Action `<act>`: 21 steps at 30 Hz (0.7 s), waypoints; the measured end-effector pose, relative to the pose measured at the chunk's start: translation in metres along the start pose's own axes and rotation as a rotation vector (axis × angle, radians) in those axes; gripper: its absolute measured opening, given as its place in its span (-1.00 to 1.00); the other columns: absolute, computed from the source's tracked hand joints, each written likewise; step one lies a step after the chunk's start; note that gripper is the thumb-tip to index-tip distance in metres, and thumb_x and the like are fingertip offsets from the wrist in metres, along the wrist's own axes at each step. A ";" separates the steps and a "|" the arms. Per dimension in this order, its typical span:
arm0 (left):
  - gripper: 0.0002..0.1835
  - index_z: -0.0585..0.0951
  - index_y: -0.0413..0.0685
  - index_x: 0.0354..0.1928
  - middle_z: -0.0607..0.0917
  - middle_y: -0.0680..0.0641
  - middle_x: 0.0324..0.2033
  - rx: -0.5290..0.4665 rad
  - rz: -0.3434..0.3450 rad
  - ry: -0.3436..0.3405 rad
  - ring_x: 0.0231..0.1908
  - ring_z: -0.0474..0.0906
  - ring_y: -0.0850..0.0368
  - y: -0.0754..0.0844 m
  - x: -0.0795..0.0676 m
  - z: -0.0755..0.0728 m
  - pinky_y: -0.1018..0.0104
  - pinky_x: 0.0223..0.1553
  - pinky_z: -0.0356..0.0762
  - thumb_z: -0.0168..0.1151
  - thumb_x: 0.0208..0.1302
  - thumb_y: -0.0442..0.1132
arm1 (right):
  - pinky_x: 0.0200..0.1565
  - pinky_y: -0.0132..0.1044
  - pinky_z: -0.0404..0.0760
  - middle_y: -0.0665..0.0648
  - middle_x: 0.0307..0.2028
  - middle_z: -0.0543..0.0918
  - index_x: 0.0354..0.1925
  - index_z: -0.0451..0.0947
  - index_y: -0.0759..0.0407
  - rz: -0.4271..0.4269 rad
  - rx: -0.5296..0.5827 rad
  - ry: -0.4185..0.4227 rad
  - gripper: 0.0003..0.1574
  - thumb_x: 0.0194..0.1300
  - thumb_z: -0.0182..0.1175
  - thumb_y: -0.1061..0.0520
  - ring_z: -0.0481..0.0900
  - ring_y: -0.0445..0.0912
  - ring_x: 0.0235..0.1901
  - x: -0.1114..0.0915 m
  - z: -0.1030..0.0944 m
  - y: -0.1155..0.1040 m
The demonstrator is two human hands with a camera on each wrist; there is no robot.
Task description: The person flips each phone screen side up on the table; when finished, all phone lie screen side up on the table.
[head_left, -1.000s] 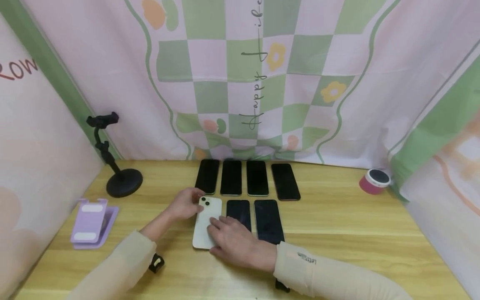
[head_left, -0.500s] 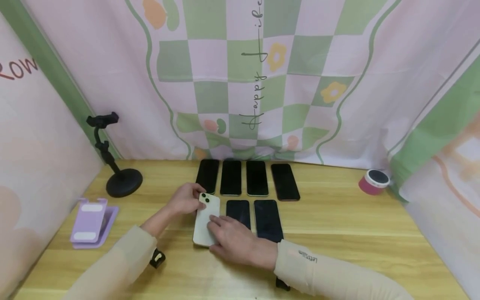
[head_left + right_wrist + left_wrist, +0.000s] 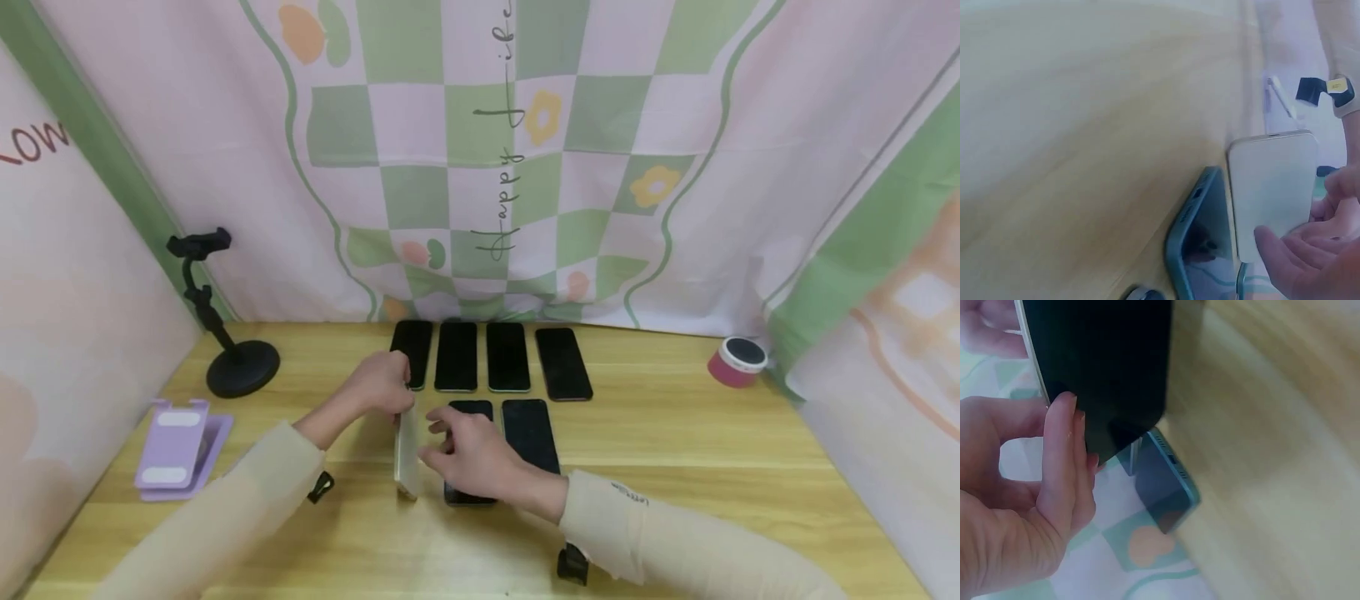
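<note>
My left hand (image 3: 382, 385) grips the upper end of a white smartphone (image 3: 407, 462), which stands on its long edge on the table. Its dark screen (image 3: 1100, 362) faces left, and its plain white back (image 3: 1272, 187) faces my right hand. In the left wrist view, the fingers (image 3: 1060, 450) pinch it near a corner. My right hand (image 3: 476, 454) hovers just right of the phone with loosely bent fingers and nothing in them. Below it lies a black-screened phone (image 3: 471, 498), partly covered by the hand. Another dark phone (image 3: 529, 433) lies to its right.
Several dark phones lie face up in a back row, including one (image 3: 456, 357) near the curtain. At left stand a black phone stand (image 3: 242, 367) and a lilac folding stand (image 3: 172, 446). A pink round tub (image 3: 737, 362) sits at the far right.
The white phone has turned from lying back-up to standing on its long edge, tipped up by my left hand. My right hand has let go of its back and drawn slightly right.
</note>
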State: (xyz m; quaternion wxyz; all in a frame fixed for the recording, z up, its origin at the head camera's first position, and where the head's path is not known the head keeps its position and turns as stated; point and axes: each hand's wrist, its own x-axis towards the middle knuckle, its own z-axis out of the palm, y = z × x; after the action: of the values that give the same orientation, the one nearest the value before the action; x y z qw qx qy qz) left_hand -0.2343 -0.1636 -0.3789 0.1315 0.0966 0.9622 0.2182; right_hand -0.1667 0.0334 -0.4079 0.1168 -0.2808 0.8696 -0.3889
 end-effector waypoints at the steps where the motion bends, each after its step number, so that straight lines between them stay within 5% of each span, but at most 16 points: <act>1: -0.72 0.34 0.01 -0.78 0.50 0.07 -0.91 0.026 0.002 -0.014 -0.77 0.63 0.04 0.003 0.002 0.000 0.49 -0.72 0.11 0.08 -0.08 -0.46 | -0.18 -0.28 0.75 0.27 0.00 0.81 0.28 0.52 0.30 0.024 0.039 0.006 -0.43 0.44 0.27 0.02 0.81 -0.05 -0.19 0.000 -0.001 0.000; 5: -0.58 0.20 0.10 -0.88 0.38 0.13 -0.96 0.086 -0.012 -0.040 -0.85 0.48 0.19 0.014 0.009 0.002 0.46 -0.74 0.15 0.06 -0.08 -0.44 | -0.20 -0.21 0.79 0.28 -0.02 0.80 0.23 0.53 0.35 0.123 0.236 0.001 -0.48 0.44 0.26 0.07 0.84 0.08 -0.21 0.000 -0.004 -0.003; 10: -0.64 0.30 0.08 -0.87 0.55 0.07 -0.91 0.035 -0.003 -0.012 -0.77 0.63 0.14 0.016 0.023 0.015 0.36 -0.68 0.39 0.11 -0.05 -0.36 | -0.28 -0.14 0.82 0.30 -0.16 0.78 0.05 0.58 0.42 0.199 0.454 0.019 -0.66 0.40 0.27 0.22 0.83 0.13 -0.36 -0.002 -0.003 -0.004; 17: -0.61 0.30 0.00 -0.82 0.62 -0.04 -0.86 -0.039 -0.069 0.030 -0.71 0.68 0.11 0.028 0.019 0.023 0.39 -0.77 0.25 0.16 0.07 -0.37 | -0.30 -0.21 0.82 0.28 -0.20 0.76 0.00 0.60 0.41 0.277 0.495 0.069 -0.69 0.34 0.33 0.26 0.80 -0.10 -0.42 -0.005 -0.001 0.001; 21: -0.79 0.45 -0.08 -0.60 0.63 -0.07 -0.80 -0.067 -0.055 0.077 -0.70 0.69 0.14 0.029 0.017 0.030 0.41 -0.76 0.29 0.22 0.14 -0.35 | -0.29 -0.22 0.82 0.25 -0.24 0.78 -0.01 0.61 0.40 0.344 0.488 0.077 -0.70 0.33 0.36 0.26 0.79 -0.14 -0.43 -0.005 -0.001 0.005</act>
State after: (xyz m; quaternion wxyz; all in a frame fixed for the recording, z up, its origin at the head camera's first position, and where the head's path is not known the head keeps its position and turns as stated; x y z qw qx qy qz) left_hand -0.2376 -0.1215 -0.3958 0.1037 0.0572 0.9609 0.2504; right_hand -0.1651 0.0397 -0.4108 0.2118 -0.0779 0.7889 -0.5715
